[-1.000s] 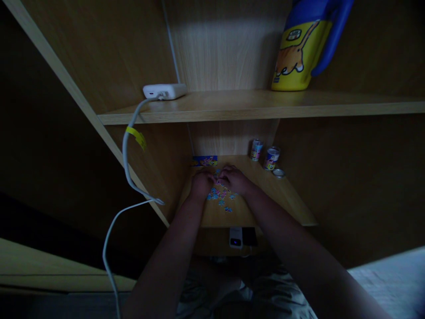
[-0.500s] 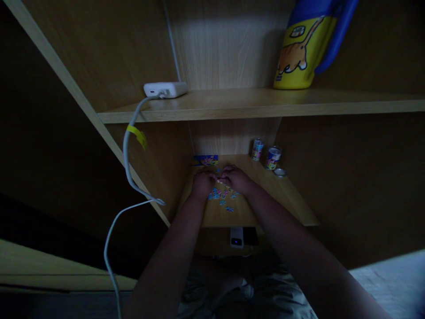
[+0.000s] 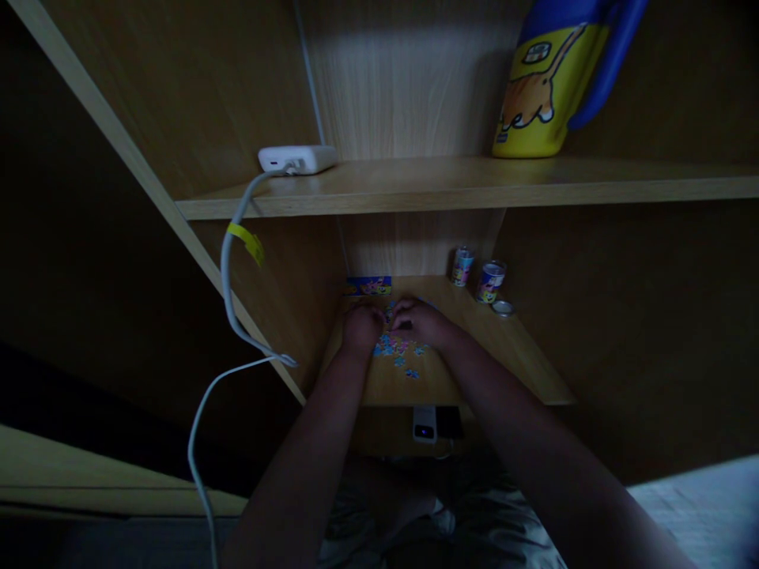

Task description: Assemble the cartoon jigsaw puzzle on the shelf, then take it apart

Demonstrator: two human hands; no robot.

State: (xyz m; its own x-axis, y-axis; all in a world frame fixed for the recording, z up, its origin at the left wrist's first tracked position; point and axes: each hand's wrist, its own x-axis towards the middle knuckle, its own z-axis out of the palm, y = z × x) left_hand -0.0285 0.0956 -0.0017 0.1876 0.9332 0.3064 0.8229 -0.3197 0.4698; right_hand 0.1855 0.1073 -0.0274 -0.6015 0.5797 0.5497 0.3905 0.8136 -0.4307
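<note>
Small colourful jigsaw puzzle pieces lie scattered on the lower wooden board. My left hand rests at their left side with its fingers curled in. Across a narrow gap, my right hand is bent with thumb and fingers curled towards each other. A few pieces show between the two hands. Whatever sits in the fingertips is too small and dark to make out. Behind the left hand, a blue printed picture strip stands near the back wall.
Two small printed cans stand at the back right, with a round metal lid beside them. Above runs a shelf bearing a white box with a dangling cable and a blue-yellow mug. A white device lies below the board's front edge.
My right hand has drawn slightly away from the left, widening the gap between them. More of the pieces between them shows. The left hand stays nearly in place.
</note>
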